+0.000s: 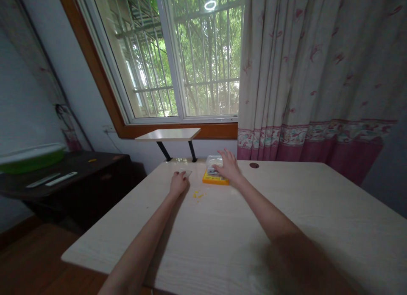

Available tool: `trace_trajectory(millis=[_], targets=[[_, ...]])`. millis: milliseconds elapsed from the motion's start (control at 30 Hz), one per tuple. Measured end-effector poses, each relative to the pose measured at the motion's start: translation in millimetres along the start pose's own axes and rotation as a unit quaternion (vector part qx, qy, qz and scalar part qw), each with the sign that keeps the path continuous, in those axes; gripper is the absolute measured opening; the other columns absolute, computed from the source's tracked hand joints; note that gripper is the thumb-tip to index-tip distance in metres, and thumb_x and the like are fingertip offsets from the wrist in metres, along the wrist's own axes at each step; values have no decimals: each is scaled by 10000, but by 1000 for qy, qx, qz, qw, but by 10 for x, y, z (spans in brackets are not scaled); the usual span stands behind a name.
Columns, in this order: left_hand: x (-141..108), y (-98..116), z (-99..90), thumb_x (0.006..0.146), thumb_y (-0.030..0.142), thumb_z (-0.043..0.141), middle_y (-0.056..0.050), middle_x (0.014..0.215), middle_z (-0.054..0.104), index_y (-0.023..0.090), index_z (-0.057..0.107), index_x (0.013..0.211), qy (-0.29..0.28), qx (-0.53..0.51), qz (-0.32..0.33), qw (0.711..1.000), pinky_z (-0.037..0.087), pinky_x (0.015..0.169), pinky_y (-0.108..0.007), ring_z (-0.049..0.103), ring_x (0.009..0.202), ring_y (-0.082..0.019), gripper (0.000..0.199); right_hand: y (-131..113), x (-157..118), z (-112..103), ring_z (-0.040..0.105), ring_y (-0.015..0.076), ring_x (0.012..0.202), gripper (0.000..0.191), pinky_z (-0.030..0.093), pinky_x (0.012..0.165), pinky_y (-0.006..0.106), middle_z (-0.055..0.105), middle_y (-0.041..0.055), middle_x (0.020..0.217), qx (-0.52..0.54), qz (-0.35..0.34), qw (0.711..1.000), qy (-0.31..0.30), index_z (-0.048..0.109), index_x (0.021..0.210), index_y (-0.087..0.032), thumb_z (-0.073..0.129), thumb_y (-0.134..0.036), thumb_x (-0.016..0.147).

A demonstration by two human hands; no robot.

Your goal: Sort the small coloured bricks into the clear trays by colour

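Note:
My left hand rests low on the table, its fingers closed at a small, pale, translucent piece, perhaps a plastic bag. Most of that piece is hidden by the fingers. To the right, my right hand reaches over a clear plastic case, thumb at its front and fingers at its top right side. Beneath the case lies a flat yellow box with printing on its top. What the case holds is too small to make out. Several small yellow bits are scattered on the tabletop between my forearms.
The pale wooden table extends under both arms. A small raised shelf on black legs stands at its back left. Near the back edge is a round cable-hole cover. A dark side table at left bears a green basin.

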State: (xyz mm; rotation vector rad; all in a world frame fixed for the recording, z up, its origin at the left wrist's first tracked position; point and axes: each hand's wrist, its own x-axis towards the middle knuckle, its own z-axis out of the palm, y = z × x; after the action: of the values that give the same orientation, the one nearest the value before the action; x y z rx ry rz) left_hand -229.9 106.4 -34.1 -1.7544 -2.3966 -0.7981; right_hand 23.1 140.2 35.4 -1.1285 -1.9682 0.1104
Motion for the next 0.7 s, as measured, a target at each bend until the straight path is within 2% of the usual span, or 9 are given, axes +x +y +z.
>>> trace_trajectory(millis=[67,133,233,367,467,533,567,633,700], targets=[[-3,47,10,750,178,450,-140,1196,444,170,494,1183,-20,17,3,1000,364,902,-339,462,1084,-243,435,163,185,8,292,285,1218,729,256,964,450,365,122,1305,-4,34,996,-81,362,1265,-201,626,-469,640],[-12,92,11,764,206,437,-148,1242,397,187,459,1217,-37,28,6,999,382,877,-364,463,1081,-255,455,291,311,33,380,281,1168,723,289,946,423,445,131,1249,-6,42,985,-170,402,1242,-182,629,-491,628],[-28,161,1,785,250,413,-145,1279,356,223,427,1240,-56,36,12,998,385,864,-415,445,1099,-272,456,381,395,63,470,294,1083,690,329,914,402,534,156,1154,-7,36,980,-195,489,1172,-136,678,-454,590],[-60,264,-12,788,266,424,-113,1273,374,281,444,1216,-71,29,23,997,350,887,-466,417,1122,-273,428,325,356,28,456,276,1097,677,322,929,380,528,154,1163,-2,20,988,-155,487,1176,-119,676,-435,608],[-84,344,-27,771,234,451,-100,1243,409,290,482,1179,-69,3,30,997,321,907,-489,414,1121,-275,413,208,202,-17,462,234,1083,670,340,923,347,524,128,1163,53,0,997,-52,464,1202,-132,639,-457,643],[-106,394,-61,756,202,461,-100,1253,400,278,492,1172,-56,-24,31,998,308,920,-497,392,1140,-288,424,121,40,-8,494,219,1029,654,379,886,340,548,104,1117,125,-15,992,31,491,1179,-161,653,-459,620],[-124,417,-90,753,182,454,-101,1267,386,266,486,1180,-45,-40,30,998,304,930,-493,374,1156,-291,437,79,-51,18,503,214,1012,640,390,874,339,549,94,1115,153,-19,987,53,503,1168,-177,662,-447,610],[-185,459,-170,749,142,425,-95,1278,381,241,463,1201,-27,-77,32,996,312,946,-460,360,1172,-278,464,2,-233,109,531,197,951,613,422,827,320,565,89,1079,196,-3,979,61,521,1151,-179,670,-418,606],[-293,494,-267,743,125,410,-66,1231,448,240,451,1202,-30,-116,50,992,356,934,-399,411,1136,-233,475,-63,-395,241,563,178,851,603,456,761,310,585,85,1033,231,53,969,66,525,1140,-166,665,-410,607]])
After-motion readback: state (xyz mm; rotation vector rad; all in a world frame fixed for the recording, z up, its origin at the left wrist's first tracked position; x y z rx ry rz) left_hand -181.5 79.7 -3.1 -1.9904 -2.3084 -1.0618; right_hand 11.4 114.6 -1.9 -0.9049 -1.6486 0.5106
